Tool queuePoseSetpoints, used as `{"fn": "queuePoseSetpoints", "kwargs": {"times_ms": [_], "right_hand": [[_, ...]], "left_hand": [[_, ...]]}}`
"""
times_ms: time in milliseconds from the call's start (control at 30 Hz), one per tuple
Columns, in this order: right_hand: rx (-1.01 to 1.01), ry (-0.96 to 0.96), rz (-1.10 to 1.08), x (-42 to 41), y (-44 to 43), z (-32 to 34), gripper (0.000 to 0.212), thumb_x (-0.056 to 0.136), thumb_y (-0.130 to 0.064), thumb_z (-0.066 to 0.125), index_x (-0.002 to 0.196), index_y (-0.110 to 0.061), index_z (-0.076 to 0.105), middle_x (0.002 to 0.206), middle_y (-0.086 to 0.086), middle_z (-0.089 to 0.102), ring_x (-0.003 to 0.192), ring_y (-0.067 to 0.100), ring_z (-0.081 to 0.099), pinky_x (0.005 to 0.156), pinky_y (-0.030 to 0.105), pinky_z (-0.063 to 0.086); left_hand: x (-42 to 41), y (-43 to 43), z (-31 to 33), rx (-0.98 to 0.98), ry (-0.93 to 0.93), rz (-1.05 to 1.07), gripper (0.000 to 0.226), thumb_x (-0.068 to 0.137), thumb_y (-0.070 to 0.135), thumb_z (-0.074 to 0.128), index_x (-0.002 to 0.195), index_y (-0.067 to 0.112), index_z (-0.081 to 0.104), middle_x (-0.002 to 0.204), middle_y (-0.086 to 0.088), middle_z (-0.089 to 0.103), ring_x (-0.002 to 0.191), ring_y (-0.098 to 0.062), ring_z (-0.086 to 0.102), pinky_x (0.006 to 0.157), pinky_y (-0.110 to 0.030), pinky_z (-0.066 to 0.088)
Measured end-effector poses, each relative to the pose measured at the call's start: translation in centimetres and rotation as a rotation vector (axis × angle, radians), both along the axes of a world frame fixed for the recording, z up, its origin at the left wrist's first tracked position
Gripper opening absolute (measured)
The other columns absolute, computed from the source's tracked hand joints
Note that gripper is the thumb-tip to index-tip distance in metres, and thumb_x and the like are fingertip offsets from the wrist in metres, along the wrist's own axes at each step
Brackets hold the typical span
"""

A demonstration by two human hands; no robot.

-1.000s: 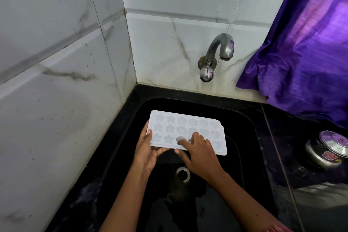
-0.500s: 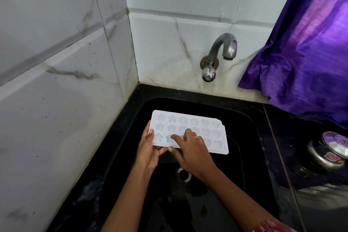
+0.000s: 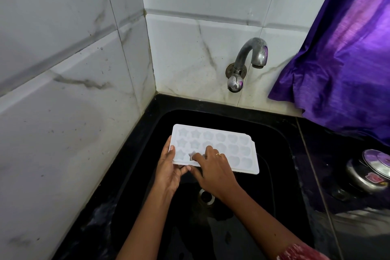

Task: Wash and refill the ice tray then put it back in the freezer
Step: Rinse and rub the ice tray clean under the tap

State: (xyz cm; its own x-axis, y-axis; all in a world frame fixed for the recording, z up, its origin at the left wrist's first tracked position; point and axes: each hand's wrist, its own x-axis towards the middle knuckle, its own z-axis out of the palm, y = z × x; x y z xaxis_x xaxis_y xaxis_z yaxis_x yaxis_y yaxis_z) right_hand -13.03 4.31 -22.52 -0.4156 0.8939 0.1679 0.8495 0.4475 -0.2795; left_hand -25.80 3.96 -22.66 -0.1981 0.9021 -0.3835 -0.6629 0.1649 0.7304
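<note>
Left hand (image 3: 168,170) grips ice tray (image 3: 236,148) edge over sink (image 3: 280,154) — right hand (image 3: 213,172) fingers pressing star cell; no legible writing.

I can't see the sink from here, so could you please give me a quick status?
Left hand gripping ice tray over sink. Right hand fingering a star mould. Tap dry, nothing blocking.

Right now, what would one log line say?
left hand: holds ice tray edge | right hand: fingers on star mould | tap: no water | place: over sink
</note>
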Motion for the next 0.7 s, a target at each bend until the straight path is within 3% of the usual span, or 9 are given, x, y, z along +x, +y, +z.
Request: {"fn": "queuePoseSetpoints", "kwargs": {"times_ms": [267,567,700], "right_hand": [[0.024,0.006,-0.013,-0.3,-0.2,-0.1,0.058,0.087,-0.063,0.023,0.114,-0.026,0.058,0.090,0.005,0.052,0.080,0.021,0.055,0.070,0.032,0.036],[0.030,-0.009,-0.037,-0.6,-0.1,0.3,0.053,0.089,-0.052,0.022,0.105,-0.016,0.057,0.091,0.006,0.056,0.078,0.023,0.057,0.070,0.035,0.042],[0.062,-0.003,0.027,-1.6,-0.3,1.2,0.049,0.089,-0.050,0.027,0.116,-0.020,0.055,0.093,0.006,0.055,0.080,0.021,0.054,0.070,0.033,0.040]], "left_hand": [[-0.2,-0.2,0.2,0.019,0.004,-0.001,0.038,0.099,0.021,0.039,0.137,0.025,0.044,0.115,-0.005,0.063,0.091,-0.026,0.063,0.043,-0.023,0.049],[0.2,-0.3,-0.1,0.016,-0.081,-0.014,0.038,0.099,0.020,0.038,0.137,0.023,0.043,0.126,-0.014,0.057,0.095,-0.028,0.061,0.047,-0.028,0.054],[0.2,-0.2,0.0,0.040,-0.107,0.006,0.039,0.099,0.018,0.038,0.138,0.019,0.043,0.119,-0.010,0.061,0.091,-0.023,0.063,0.047,-0.023,0.054]]}}
